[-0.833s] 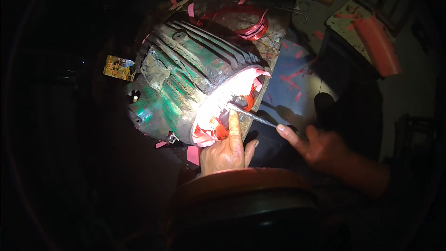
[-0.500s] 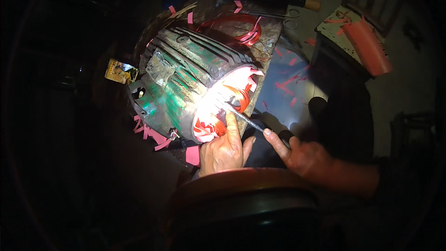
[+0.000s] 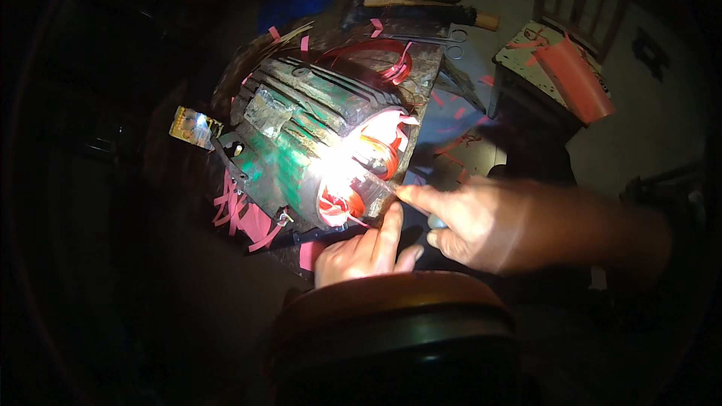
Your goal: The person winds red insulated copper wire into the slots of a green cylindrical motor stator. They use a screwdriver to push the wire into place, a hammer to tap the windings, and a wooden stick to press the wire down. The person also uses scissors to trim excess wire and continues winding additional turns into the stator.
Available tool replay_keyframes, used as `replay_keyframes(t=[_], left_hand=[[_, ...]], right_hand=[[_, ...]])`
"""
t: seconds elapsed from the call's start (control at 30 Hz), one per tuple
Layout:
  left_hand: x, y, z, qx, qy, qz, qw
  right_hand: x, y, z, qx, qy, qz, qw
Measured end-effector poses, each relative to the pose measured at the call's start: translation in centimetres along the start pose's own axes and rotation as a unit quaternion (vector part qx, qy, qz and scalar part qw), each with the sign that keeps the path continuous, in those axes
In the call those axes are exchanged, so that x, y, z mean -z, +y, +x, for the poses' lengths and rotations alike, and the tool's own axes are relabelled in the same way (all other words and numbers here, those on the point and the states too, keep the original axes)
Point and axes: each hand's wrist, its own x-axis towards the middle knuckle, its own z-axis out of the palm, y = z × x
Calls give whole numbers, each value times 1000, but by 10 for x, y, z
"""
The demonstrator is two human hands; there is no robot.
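Note:
A worn green finned motor housing (image 3: pixel 282 139) lies on its side, its lit open end facing me. Red enamelled wire coils (image 3: pixel 342 205) and pink insulating paper (image 3: pixel 389 126) show inside that end; glare washes out part of the slots. My right hand (image 3: pixel 477 225) grips a thin metal tool (image 3: pixel 380 183), index finger stretched along it and its tip at the opening. The tool's exact kind is unclear, as the hand covers most of it. My left hand (image 3: pixel 365 252) is just below the opening, index finger and thumb apart, holding nothing visible.
Pink paper strips (image 3: pixel 244 218) hang left of the housing. Behind it are a red wire bundle (image 3: pixel 395 68), scissors (image 3: pixel 453 43) and a wooden-handled tool (image 3: pixel 414 2). On the right, a chair (image 3: pixel 519 49) bears a red-pink sheet (image 3: pixel 571 79). A small yellow packet (image 3: pixel 194 128) is at left.
My right hand has moved left and up toward the opening, bringing the tool closer in. My left hand has drawn back slightly from the coils. The whole view has shifted a little.

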Motion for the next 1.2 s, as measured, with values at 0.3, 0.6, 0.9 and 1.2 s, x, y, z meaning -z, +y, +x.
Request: replay_keyframes(t=[0.3, 0.6, 0.9, 1.2], left_hand=[[99, -57, -4, 89, 158, -68, 981], [63, -104, 68, 33, 227, -78, 970], [56, -95, 67, 68, 260, -30, 963], [54, -98, 66, 61, 260, -12, 964]], right_hand=[[-105, 36, -27, 15, 96, -176, 980], [-93, 21, -33, 2, 28, -87, 996], [-76, 30, -39, -3, -42, -80, 996], [-78, 27, -35, -23, -61, -15, 998]])
